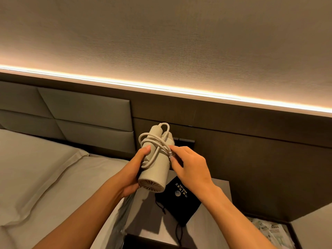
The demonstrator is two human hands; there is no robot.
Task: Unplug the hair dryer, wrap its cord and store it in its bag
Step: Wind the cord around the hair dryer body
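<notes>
Two hands hold the beige hair dryer above the surface: the left hand grips its body, the right hand pinches the wrapped cord. Its black bag lies flat below.

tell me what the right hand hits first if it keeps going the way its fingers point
The right hand points up and left, and its fingertips already touch the cord wound round the dryer, so it would press into the cord, then the dryer body.
</notes>
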